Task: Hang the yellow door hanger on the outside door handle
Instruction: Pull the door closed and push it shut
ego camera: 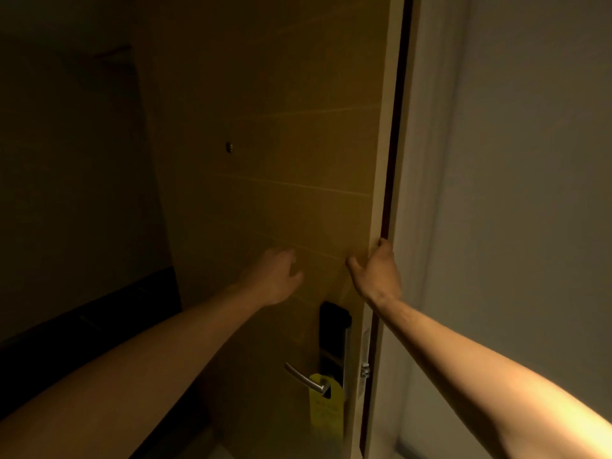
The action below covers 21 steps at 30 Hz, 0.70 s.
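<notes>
The yellow door hanger (pixel 326 409) hangs from the silver lever handle (pixel 304 379) low on the wooden door (pixel 281 160), below a black lock plate (pixel 332 329). My right hand (pixel 376 273) grips the door's free edge well above the handle, thumb on the door face and fingers wrapped round the edge. To its left my left hand (pixel 275 276) is held against or just off the door face, fingers loosely spread and holding nothing.
A peephole (pixel 229 147) sits higher on the door. A latch (pixel 365 371) shows in the door's edge beside the handle. A pale wall (pixel 513 193) fills the right side. A dim wall with a dark skirting (pixel 82 326) runs on the left.
</notes>
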{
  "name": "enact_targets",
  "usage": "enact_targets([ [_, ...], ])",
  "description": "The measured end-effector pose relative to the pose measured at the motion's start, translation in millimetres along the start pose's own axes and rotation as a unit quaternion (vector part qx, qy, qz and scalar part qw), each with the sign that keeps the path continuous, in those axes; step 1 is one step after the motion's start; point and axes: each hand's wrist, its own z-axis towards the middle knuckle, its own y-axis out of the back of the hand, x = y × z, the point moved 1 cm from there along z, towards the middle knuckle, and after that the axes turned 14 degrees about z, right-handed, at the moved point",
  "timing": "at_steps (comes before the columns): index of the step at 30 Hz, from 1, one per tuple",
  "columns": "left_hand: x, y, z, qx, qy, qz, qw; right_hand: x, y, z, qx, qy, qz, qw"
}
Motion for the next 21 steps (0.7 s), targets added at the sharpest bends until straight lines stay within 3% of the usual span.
enact_targets([
  [5,7,28,-9,-0.030,0.034,-0.014,0.999,15,3,-20,0.012,0.013,0.006,1.000],
  [11,12,67,-29,-0.111,0.076,-0.006,0.991,53,5,-31,0.045,0.110,0.003,0.993],
  [21,38,106,-65,-0.219,0.127,0.055,0.966,75,-26,-68,0.167,0.218,0.169,0.946],
])
